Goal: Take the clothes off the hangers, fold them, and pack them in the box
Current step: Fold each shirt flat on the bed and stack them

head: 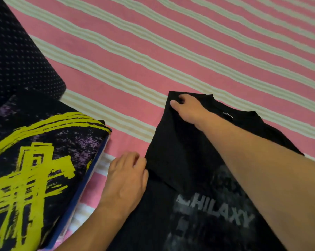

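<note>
Print [223, 212] on shirt [180, 142]: "HILAXY", perhaps.

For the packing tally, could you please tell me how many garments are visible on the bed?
2 clearly: a black T-shirt with grey lettering being folded at lower right, and a black shirt with yellow print folded at lower left. The dark dotted fabric behind it may be a third.
</note>
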